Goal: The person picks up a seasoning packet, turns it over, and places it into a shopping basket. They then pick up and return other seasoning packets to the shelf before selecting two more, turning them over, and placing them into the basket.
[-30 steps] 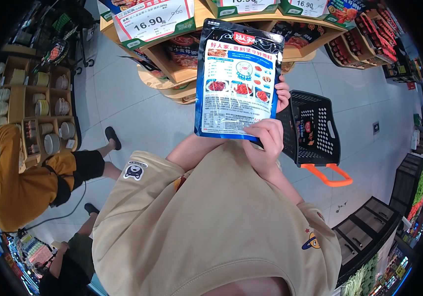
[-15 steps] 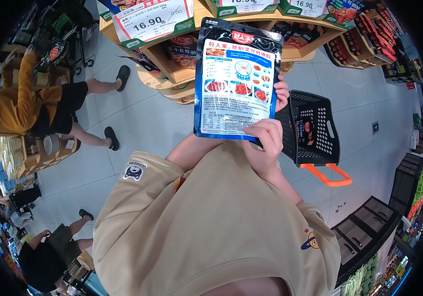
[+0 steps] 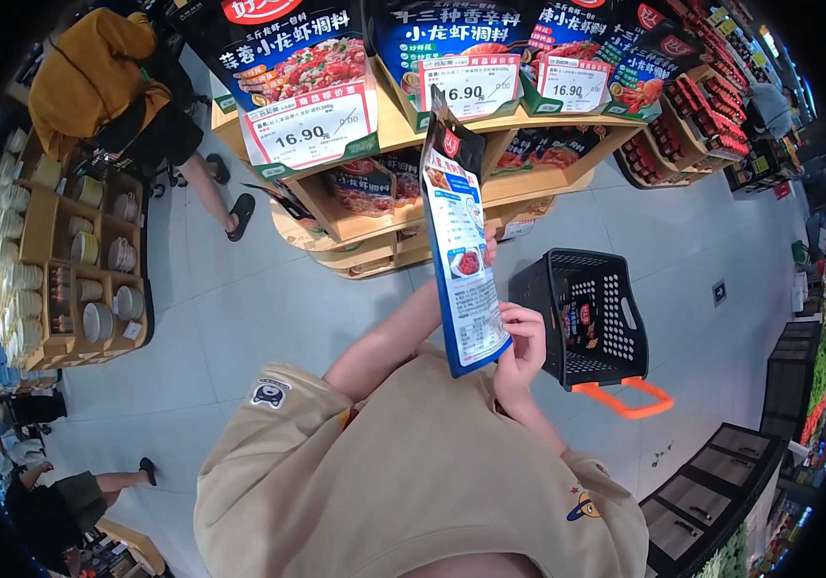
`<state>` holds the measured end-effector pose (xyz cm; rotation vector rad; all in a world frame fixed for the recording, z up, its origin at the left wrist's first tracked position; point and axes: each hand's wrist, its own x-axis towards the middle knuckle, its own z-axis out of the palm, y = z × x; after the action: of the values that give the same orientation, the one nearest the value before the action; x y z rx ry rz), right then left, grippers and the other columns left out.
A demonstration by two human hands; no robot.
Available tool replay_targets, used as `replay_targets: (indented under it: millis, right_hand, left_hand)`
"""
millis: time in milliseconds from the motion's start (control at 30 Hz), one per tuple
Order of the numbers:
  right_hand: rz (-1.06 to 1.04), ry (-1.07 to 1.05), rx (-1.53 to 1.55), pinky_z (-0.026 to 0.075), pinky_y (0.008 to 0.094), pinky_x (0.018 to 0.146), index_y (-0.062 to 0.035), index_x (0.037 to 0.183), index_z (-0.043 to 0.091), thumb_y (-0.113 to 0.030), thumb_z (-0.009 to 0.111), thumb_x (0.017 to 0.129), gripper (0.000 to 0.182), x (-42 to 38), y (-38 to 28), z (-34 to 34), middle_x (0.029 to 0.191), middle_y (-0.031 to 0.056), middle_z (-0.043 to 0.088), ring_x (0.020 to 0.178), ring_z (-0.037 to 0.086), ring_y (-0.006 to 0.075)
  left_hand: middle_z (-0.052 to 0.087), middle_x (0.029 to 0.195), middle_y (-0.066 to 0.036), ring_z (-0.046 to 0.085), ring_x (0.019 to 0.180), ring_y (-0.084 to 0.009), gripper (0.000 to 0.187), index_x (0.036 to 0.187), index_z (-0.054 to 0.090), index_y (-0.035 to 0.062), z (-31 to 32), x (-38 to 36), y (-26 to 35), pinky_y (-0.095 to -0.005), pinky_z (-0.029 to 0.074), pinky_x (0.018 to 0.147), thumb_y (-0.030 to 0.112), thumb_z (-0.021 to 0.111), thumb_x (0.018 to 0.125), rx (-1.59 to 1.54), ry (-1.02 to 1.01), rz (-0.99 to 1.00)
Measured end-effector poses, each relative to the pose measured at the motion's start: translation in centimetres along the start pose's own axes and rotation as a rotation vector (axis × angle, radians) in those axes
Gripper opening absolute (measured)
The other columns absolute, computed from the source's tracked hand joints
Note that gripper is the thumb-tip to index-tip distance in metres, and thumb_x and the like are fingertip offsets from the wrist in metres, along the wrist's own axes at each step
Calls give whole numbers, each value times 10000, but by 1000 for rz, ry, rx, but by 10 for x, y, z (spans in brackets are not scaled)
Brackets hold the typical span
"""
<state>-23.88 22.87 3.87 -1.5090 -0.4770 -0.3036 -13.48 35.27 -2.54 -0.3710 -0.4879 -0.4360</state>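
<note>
A seasoning pouch (image 3: 461, 265) with a white printed back and blue edging is held upright in front of me, turned so its face looks narrow. My left hand (image 3: 490, 247) reaches behind it, and only its fingertips show at the far edge, wrapped round the pouch. With bent fingers my right hand (image 3: 520, 345) grips the pouch's lower right edge. Beyond the pouch is a wooden display shelf (image 3: 413, 207) with similar pouches (image 3: 293, 58) and price cards (image 3: 309, 127).
A black shopping basket (image 3: 582, 308) with an orange handle (image 3: 637, 400) stands on the floor at right, holding a dark pouch (image 3: 582, 326). Wooden shelves of bowls (image 3: 71, 250) are at left. A person in a yellow top (image 3: 95, 82) is at upper left, another person (image 3: 52, 506) at lower left.
The pouch has turned from facing me to a slanted, narrow view and sits lower in view. More of the display shelf shows. The person in yellow is further up in view.
</note>
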Motion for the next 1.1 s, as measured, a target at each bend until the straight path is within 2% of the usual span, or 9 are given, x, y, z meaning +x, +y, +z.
replay_targets:
  millis: [33,133,167,233,367,500,633,900,1100]
  right_hand:
    - [62,-29,86,406,340,822,3,811,450,52,515,750,101,1,0,-2,925,126,482,927,510,253]
    - [140,-119,207,376,309,848,17,888,450,28,478,783,110,9,-3,-14,940,109,475,954,487,221]
    - [296,-210,297,351,338,895,31,945,454,34,458,777,167,12,-1,-21,1033,137,453,1023,462,247]
    - [527,-417,509,285,361,974,60,1109,424,44,403,758,352,20,4,-43,1217,178,387,1135,404,259]
    - [588,-508,613,189,353,999,43,1262,264,-444,421,741,730,57,-17,-47,1265,143,368,1191,326,223]
    - [450,-435,240,326,314,919,3,1164,383,-103,666,672,577,81,-17,-43,1153,79,450,1083,422,167]
    - [359,-235,56,432,238,690,13,935,535,-74,610,751,217,114,-25,-11,818,35,581,742,546,103]
    - [424,-181,218,427,233,669,-23,981,527,-131,551,814,200,189,17,-37,912,24,575,788,544,93]
    - [274,4,354,361,213,566,-88,943,543,-178,537,830,145,236,14,-77,863,-14,577,716,531,73]
  left_hand:
    - [540,821,-94,555,755,-191,282,937,467,27,-5,-2,9,-266,469,638,292,470,844,105,-40,-51]
    - [543,652,-54,543,542,-123,166,877,451,60,67,11,-9,-212,446,488,209,511,833,560,684,439]
    - [516,583,-17,497,472,-73,91,826,435,63,75,22,-9,-177,404,428,125,500,844,1153,799,633]
    - [487,590,10,443,533,-8,130,765,389,59,79,24,-1,-151,352,463,89,471,862,1365,751,825]
    - [457,619,30,367,547,-8,158,758,376,35,118,39,-9,-180,295,485,96,478,862,1669,794,1019]
    - [416,499,-4,342,486,-28,204,715,388,13,131,58,-3,-217,266,430,120,502,846,1974,768,1281]
    - [455,463,6,352,448,-36,181,728,405,26,152,65,4,-224,254,412,125,501,844,2135,760,1034]
    - [600,694,-23,536,628,-27,137,776,419,56,201,74,38,-164,386,519,146,463,869,2215,516,201]
    - [622,779,-94,601,732,-128,143,856,482,12,223,85,40,-226,464,655,150,448,867,2108,352,209]
